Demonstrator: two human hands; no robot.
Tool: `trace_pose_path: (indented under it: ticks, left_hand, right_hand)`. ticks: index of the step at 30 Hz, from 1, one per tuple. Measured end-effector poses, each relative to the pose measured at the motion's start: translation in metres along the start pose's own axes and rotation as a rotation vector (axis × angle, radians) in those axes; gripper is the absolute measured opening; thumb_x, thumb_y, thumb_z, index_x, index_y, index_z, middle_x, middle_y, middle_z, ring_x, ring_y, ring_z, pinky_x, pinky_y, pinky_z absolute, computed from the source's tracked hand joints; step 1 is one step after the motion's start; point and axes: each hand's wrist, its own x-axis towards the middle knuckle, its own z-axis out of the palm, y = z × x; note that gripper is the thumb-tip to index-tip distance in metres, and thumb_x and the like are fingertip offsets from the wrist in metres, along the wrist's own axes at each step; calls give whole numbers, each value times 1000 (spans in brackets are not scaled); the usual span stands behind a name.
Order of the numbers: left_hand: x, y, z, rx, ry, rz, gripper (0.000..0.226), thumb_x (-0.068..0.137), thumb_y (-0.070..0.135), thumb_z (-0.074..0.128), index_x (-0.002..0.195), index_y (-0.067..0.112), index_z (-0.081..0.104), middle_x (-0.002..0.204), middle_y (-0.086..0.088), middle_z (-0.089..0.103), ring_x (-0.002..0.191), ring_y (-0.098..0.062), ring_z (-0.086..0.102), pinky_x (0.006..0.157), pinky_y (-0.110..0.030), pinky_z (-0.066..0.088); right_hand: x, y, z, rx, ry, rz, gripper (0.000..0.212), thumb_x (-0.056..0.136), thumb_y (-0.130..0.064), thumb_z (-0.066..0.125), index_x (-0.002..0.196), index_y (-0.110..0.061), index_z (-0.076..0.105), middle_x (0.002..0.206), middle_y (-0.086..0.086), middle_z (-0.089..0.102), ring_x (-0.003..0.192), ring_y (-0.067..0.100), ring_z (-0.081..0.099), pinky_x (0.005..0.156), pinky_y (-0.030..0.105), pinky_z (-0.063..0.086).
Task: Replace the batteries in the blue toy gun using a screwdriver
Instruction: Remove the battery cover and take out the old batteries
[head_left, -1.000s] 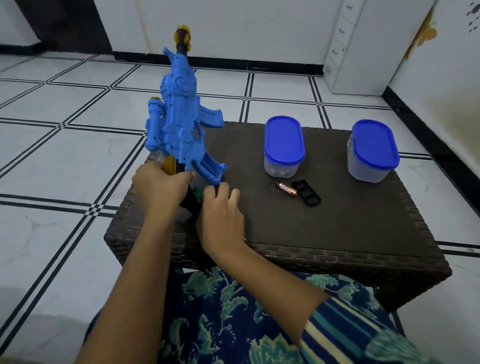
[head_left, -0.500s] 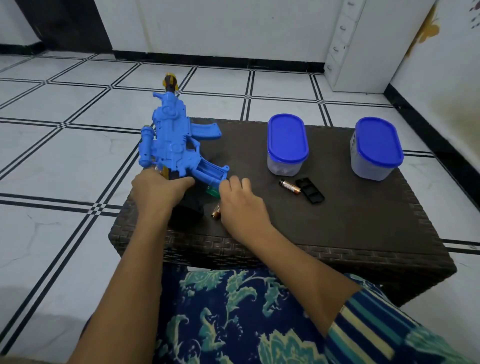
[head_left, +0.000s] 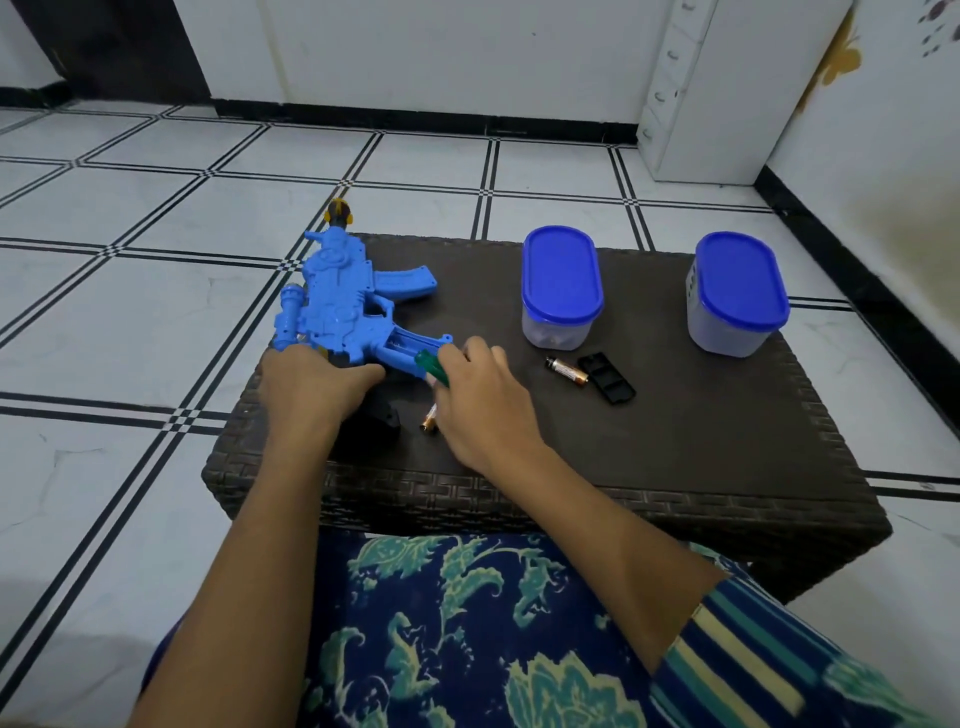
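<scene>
The fingers of the right hand (head_left: 483, 400) are curled round the green handle of the screwdriver (head_left: 432, 366). Only that handle is seen, and it is held just beside the rear frame of the blue toy gun (head_left: 345, 306). The fingers of the left hand (head_left: 311, 387) are wrapped over the back end of the gun, by its black grip, and the toy is pressed down onto the dark woven table (head_left: 675, 441). The gun lies on its side at the table's left, and its yellow-and-black muzzle is pointed past the far edge.

One battery (head_left: 428, 419) is partly covered by the right hand. A second battery (head_left: 566, 370) lies further right, touching or almost touching a black battery cover (head_left: 608, 385). Beyond them, two clear containers with blue lids (head_left: 561, 286) (head_left: 737, 293) are stood well apart. A patterned blue garment (head_left: 467, 623) is seen below the table.
</scene>
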Motion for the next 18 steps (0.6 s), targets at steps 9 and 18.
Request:
trace_pose_path:
  ticks: [9, 18]
  left_hand:
    - [-5, -1, 3, 84, -34, 32, 48, 68, 48, 76, 62, 15, 43, 110, -24, 58, 101, -38, 55, 76, -36, 42]
    - [2, -9, 4, 161, -81, 45, 56, 66, 58, 72, 81, 6, 57, 109, -22, 56, 97, -37, 56, 72, -38, 45]
  right_hand:
    - [-5, -15, 14, -230, -8, 129, 24, 99, -23, 49, 114, -6, 56, 115, 9, 47, 106, 25, 44, 62, 26, 36]
    - [5, 17, -16, -326, -244, 133, 32, 99, -26, 47, 121, -6, 58, 131, 11, 37, 118, 29, 37, 72, 31, 38]
